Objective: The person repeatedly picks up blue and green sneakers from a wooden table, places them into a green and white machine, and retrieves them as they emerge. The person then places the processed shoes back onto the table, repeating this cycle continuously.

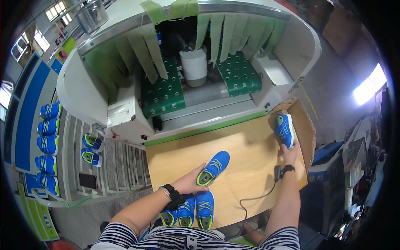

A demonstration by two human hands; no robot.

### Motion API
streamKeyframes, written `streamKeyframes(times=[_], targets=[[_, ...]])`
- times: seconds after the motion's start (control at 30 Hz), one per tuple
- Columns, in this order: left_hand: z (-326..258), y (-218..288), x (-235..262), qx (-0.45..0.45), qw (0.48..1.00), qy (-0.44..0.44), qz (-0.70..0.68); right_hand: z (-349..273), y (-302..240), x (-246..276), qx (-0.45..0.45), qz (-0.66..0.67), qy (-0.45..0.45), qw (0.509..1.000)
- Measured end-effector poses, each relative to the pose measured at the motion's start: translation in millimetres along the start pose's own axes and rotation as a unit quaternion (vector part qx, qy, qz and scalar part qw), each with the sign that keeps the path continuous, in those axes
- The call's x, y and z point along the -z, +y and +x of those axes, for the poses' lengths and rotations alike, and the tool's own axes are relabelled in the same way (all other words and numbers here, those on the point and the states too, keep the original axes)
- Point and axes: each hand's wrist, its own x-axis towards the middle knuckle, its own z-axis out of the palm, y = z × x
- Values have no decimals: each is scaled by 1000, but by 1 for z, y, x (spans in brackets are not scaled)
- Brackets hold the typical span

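My left hand grips a blue shoe with lime-green laces and lining, lifted over the middle of the wooden board. Toward the right end of the board, my right hand is closed on the sole side of another blue shoe, its white sole turned to the right. Close to my body, a blue shoe stands at the board's near edge, beside a second blue shoe and a third partly hidden by my left forearm.
Ahead stands a white machine with perforated green belts behind hanging fabric strips. Left is a slatted rack with two shoes and a phone; several blue shoes line its far side. A cable trails from my right wrist.
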Motion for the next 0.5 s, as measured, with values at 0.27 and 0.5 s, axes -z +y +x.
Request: streamKeyframes(times=[0.27,0.5], targets=[[-2,17,-10,-68,980,123,143,-80,-88,27,15,253,-16,967],[24,13,-22,-14,992,122,-28,-161,-97,18,-30,124,-225,966]])
